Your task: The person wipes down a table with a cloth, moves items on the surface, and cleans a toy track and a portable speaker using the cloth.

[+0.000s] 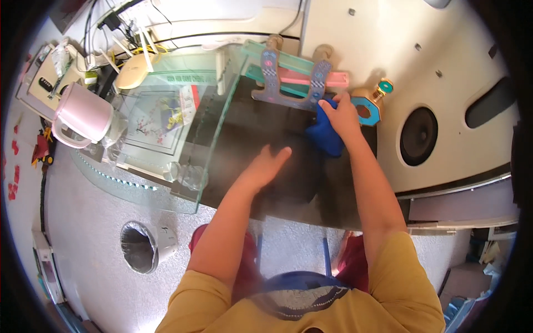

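Note:
My right hand (pixel 342 115) grips a blue cloth (pixel 325 136) on the dark tabletop (pixel 233 133). Part of the cloth hangs loose below the fingers. Just beyond it stands a toy ramp track (pixel 270 72) with grey patterned side supports and green and pink slanted rails. Right beside the cloth is a gold toy with a blue octagonal frame (pixel 371 111) and a small round green top. Nearer to me, my left hand (pixel 267 166) hovers over or rests on the dark tabletop; which one I cannot tell. Its thumb and fingers are apart, and it holds nothing.
On the left, a glass panel (pixel 206 161) with an exposed edge covers framed pictures. A pink jug (pixel 83 115) and a router (pixel 135 71) with cables stand farther left. A speaker panel (pixel 419 136) bounds the right side. A lined bin (pixel 166 242) sits on the floor.

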A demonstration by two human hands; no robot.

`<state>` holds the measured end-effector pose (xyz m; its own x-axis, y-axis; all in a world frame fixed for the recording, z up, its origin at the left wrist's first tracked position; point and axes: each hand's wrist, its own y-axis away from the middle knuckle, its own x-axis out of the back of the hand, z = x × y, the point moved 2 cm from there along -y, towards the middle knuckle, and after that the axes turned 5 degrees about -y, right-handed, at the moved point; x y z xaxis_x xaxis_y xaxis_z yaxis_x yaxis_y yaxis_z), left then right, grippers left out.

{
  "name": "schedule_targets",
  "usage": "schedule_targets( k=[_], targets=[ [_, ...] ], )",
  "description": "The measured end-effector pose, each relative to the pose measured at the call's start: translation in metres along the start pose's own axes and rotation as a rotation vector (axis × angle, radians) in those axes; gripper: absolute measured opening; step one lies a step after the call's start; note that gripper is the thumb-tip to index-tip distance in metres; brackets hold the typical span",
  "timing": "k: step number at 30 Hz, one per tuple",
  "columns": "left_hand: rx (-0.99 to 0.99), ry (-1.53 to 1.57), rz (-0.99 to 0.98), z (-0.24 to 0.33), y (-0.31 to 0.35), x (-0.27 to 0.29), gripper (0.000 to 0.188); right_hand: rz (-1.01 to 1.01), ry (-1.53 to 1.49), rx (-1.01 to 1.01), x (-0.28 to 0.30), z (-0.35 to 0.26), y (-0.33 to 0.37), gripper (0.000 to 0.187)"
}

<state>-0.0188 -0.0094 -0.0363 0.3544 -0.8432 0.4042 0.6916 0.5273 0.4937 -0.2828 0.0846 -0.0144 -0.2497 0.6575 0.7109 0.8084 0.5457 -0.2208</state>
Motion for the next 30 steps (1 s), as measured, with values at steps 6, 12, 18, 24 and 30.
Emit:
schedule_targets(
  k=[6,12,18,24,30],
  targets=[
    [0.031,-0.106,0.008,0.009,-0.009,-0.044,0.098,-0.020,-0.255,-0.029,0.100,0.005,0.096,0.039],
    [-0.160,-0.082,0.067,-0.011,-0.016,-0.078,0.087,-0.216,-0.106,0.581,0.075,0.000,0.167,0.045],
    [-0.252,-0.126,0.181,0.014,-0.002,-0.082,0.073,-0.044,-0.085,0.528,0.066,0.021,0.133,0.036],
    [-0.183,-0.052,0.149,0.016,-0.011,-0.071,0.071,-0.238,-0.115,0.681,0.067,0.000,0.166,0.037],
    [-0.175,0.179,0.090,0.025,-0.018,-0.075,0.073,-0.187,-0.168,0.388,0.068,0.019,0.146,0.042]
  ],
)
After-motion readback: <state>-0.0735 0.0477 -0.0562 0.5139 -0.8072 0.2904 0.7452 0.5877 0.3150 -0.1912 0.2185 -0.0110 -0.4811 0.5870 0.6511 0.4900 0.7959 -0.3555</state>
